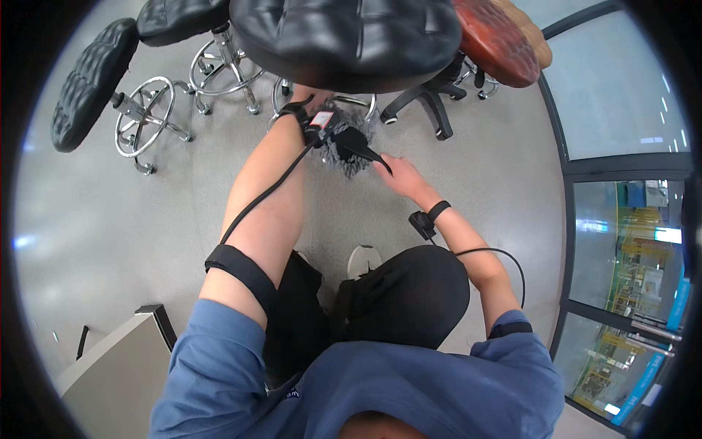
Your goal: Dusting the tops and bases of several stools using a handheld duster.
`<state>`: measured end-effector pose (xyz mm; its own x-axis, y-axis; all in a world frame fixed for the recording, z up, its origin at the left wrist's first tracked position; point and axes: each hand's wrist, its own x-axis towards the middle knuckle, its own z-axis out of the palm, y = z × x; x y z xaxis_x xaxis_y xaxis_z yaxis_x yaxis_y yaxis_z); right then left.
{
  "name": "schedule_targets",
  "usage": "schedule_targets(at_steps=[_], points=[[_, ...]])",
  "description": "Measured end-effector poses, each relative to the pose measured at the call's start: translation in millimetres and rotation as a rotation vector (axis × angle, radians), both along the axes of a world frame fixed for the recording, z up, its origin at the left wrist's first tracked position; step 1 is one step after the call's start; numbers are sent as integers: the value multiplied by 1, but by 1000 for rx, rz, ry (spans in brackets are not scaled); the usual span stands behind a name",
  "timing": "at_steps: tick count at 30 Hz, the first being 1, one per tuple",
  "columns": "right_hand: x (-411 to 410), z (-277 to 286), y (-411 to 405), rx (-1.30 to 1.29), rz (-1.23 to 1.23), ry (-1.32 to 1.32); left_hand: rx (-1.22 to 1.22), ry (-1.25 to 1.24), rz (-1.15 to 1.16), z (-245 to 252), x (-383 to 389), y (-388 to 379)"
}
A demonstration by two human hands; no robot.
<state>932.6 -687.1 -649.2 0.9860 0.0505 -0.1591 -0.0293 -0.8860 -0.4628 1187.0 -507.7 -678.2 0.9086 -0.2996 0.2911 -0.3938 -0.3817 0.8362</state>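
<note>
A grey shaggy duster point(348, 164) with a black plate point(349, 141) and a narrow black handle point(373, 156) is low over the floor, below the front edge of a tufted black stool seat point(345, 44). My right hand point(401, 174) has its fingers closed about the end of that handle. My left hand point(312, 94) reaches under the seat, which hides most of its fingers; whether it grips anything does not show. A small black device point(318, 125) with a cable is strapped at my left wrist. Another black device point(422, 225) hangs at my right wrist.
Black stools with chrome bases point(145, 115) stand to the left. A red seat point(499, 44) and a tan seat point(526, 33) are at the upper right, near a black castor base point(433, 107). Framed glass doors point(625, 241) line the right side. A pale panel point(118, 367) is at lower left.
</note>
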Motion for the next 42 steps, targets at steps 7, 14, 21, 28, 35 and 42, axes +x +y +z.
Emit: schedule_targets(at_steps=[7,14,21,28,35,42], points=[[44,-3,-57,-16,-387,-381,-20,-15,34,0,1,12],[65,18,43,1268,-435,169,-38,-52,67,5,-3,10],[45,-26,18,793,-499,219,-49,-62,63,7,-3,11],[15,-10,17,161,-269,-312,-41,-76,60,7,0,20],[25,22,21,-162,-121,-605,-45,-77,41,7,8,17],[51,19,47,-279,-162,-389,-46,-89,31,8,13,14]])
